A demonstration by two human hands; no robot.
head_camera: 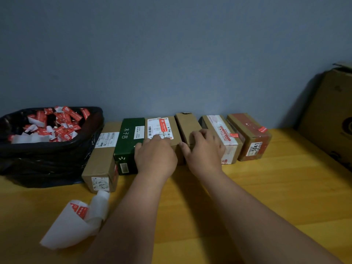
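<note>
Head view: the left hand (155,156) presses flat fingers on a labelled box (174,130); the right hand (204,149) curls its fingers round a plain box (187,123). Three of six boxes show red stickers (163,125), so the job looks about half done.

Left hand (155,158) on labelled box (162,128), right hand (204,149) gripping plain box (187,123), row on wooden table (266,187).

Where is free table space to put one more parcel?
Bare table lies between the box marked 5041 and the large carton, and before the row, right of the right hand. Crowded: the row beside the bin bag; curled paper lies front left.
</note>
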